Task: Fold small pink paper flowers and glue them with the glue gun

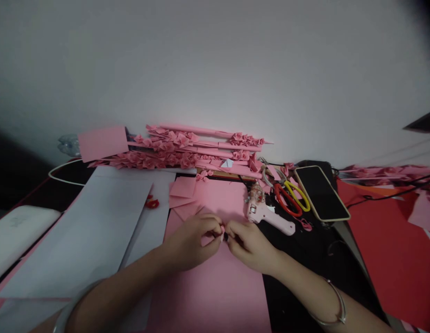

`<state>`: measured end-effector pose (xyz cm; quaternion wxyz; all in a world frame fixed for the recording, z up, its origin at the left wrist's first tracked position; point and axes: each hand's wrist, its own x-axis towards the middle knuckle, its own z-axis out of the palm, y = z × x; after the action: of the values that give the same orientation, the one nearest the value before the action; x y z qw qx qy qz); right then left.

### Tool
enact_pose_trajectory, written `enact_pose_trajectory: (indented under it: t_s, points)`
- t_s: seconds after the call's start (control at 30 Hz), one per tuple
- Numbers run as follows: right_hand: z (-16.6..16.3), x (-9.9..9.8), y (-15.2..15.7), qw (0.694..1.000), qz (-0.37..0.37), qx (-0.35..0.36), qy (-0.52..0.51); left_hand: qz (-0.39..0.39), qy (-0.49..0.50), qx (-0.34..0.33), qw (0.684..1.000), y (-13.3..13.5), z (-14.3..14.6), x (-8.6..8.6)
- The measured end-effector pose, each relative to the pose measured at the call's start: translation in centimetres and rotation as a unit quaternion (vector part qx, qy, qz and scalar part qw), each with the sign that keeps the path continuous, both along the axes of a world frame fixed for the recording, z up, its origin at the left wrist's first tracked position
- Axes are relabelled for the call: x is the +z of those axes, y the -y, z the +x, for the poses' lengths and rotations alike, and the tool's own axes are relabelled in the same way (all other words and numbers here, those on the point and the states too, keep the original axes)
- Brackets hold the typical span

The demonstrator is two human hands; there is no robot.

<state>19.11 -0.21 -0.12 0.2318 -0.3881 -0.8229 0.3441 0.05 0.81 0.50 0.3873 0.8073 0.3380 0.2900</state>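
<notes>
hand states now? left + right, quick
Left hand: closed, pinching a small pink paper piece.
Right hand: closed, fingertips on the same pink paper piece from the other side.

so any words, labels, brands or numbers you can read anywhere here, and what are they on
No readable text anywhere.
Phone: screen dark, nothing shown.
White object at far left: a faint grey mark, too blurred to read.
Glue gun: no legible label.
Pink sheet, white paper and the small pink piece pinched by the left hand and right hand: plain.
</notes>
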Motion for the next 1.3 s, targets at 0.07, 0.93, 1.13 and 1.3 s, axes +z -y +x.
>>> enact_pose_trajectory:
  t_s: [0.07, 0.93, 1.13, 1.3]
  points:
    - [-0.03, -0.04, 0.01, 1.0, 0.006, 0.0, 0.001, 0.004, -0.001, -0.001, 1.0, -0.02, 0.0, -0.1]
    - [-0.19, -0.1, 0.45, 0.999, 0.029, -0.018, 0.0, 0.023, -0.008, 0.009, 1.0, -0.04, -0.03, -0.85]
    - [-0.17, -0.28, 0.41, 0.999, 0.034, -0.02, 0.0, 0.044, -0.003, 0.013, 0.999, 0.19, 0.0, -0.99]
    - [-0.14, -0.29, 0.48, 0.999, 0.034, -0.018, -0.009, 0.055, 0.008, 0.013, 0.998, 0.4, 0.01, -0.95]
